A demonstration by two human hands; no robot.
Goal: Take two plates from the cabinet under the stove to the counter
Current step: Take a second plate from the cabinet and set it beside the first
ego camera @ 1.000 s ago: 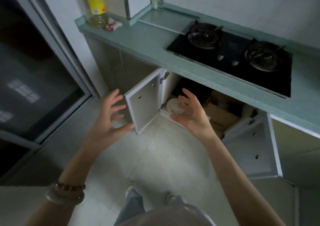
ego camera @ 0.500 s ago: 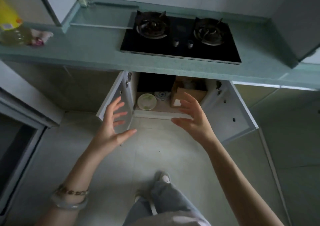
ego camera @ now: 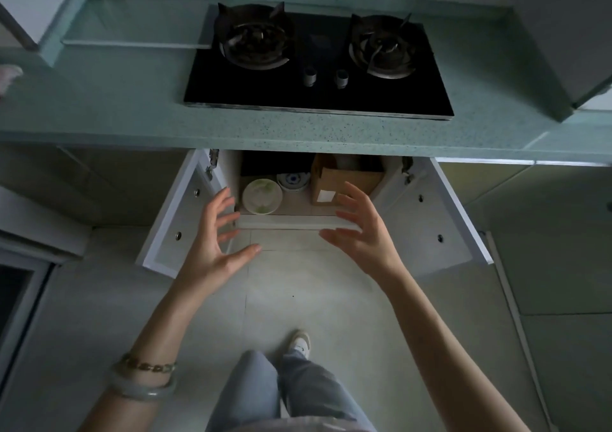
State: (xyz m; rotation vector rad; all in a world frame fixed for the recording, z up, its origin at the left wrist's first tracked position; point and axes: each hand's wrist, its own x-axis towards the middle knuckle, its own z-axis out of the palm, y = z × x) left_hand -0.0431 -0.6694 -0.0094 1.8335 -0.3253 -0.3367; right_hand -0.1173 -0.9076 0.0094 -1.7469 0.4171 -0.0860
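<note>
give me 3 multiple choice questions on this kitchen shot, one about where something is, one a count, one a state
1. Where does the cardboard box sit?
A. on the counter beside the stove
B. inside the open cabinet, right of the dishes
C. on the floor by the shoe

2. How many burners does the stove have?
A. one
B. two
C. four

3. What is the state of the hands?
A. both open and empty
B. left hand holding a plate
C. both gripping the door

Answers:
1. B: the box stands in the cabinet, to the right of the green-patterned plate and the blue-patterned dishes.
2. B: two ring burners show on the black glass top, with two knobs between them.
3. A: the left hand and right hand hover with fingers spread in front of the cabinet, touching nothing.
</note>
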